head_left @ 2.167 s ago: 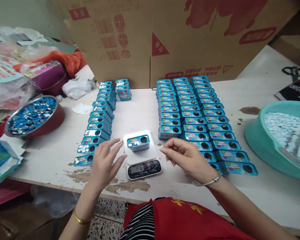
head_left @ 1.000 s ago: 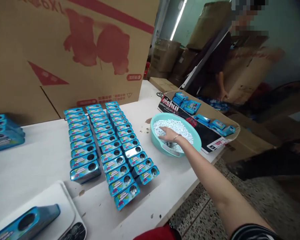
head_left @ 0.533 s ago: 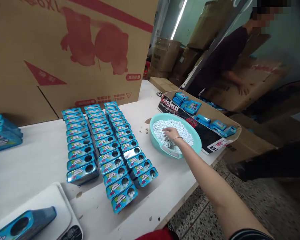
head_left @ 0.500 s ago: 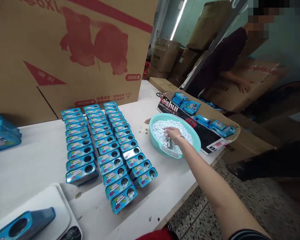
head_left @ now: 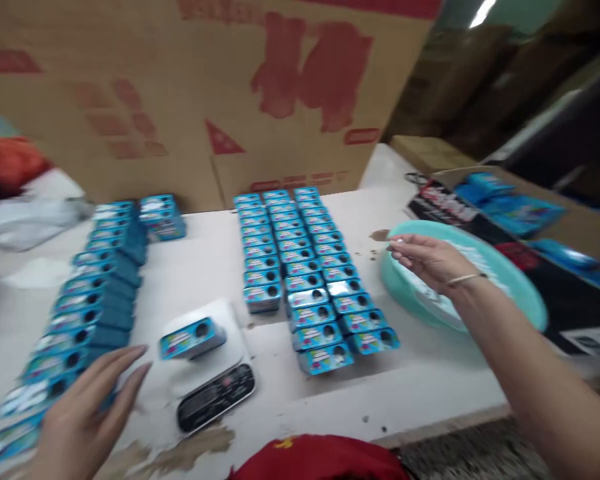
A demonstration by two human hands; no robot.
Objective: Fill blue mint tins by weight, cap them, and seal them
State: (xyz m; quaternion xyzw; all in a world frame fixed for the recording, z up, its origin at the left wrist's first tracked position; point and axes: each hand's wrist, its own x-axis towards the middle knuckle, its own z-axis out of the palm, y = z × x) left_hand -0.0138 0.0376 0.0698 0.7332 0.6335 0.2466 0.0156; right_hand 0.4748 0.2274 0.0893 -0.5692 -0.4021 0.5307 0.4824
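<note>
Pellets (head_left: pixel 475 260) in the basin (head_left: pixel 399 285) blur, partly hidden behind the right hand (head_left: pixel 429 257).

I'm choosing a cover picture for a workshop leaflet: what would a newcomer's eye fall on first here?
Probably the blue boxes in three long columns mid-table, before a huge carton printed in red. Next, the turquoise basin of white pieces on the right, with the right hand at its left side. Then the lone box on the white scale, near the left hand.
</note>
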